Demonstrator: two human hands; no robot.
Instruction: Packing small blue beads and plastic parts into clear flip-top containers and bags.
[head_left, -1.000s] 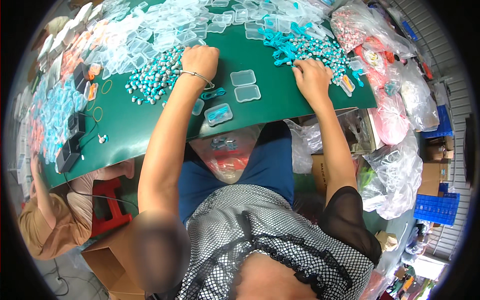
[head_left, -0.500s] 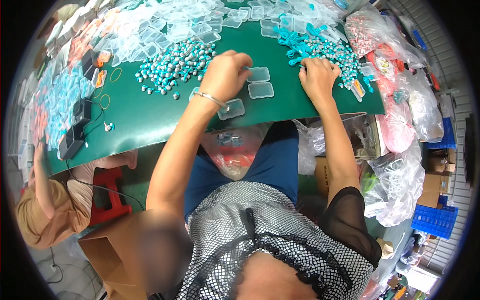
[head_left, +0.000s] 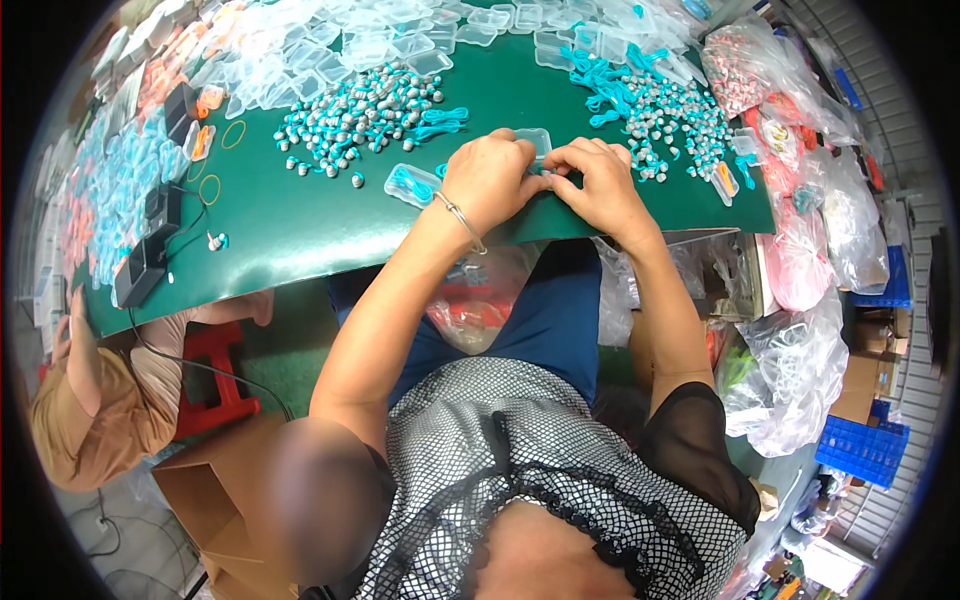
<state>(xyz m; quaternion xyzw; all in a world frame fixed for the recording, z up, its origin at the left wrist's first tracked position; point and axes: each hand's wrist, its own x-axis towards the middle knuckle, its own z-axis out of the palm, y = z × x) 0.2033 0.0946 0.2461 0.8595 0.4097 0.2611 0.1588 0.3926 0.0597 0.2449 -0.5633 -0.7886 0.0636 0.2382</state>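
My left hand [head_left: 487,182] and my right hand [head_left: 600,185] meet over the green table, fingertips pinched together. Whatever lies between them is too small and covered to name; a hint of teal shows there. Just behind them a small clear plastic box [head_left: 540,141] is partly hidden by the fingers. Beside my left wrist lies another clear box [head_left: 397,186] with a teal cord [head_left: 412,186] in it. A pile of grey-and-teal earbuds [head_left: 350,118] sits beyond my left hand, with a bundled teal cord [head_left: 440,122] at its right edge.
Many clear boxes [head_left: 400,45] cover the table's far side. More teal cords [head_left: 600,85] and earbuds [head_left: 675,125] lie at the right. Black devices [head_left: 145,272] with a cable stand at the left, near another person's arm [head_left: 85,370]. Plastic bags [head_left: 795,265] crowd the right edge.
My right hand has moved left from the right-hand pile, and my left hand has come slightly right and nearer, so they now meet. Teal cords now show by the left pile and in the left box.
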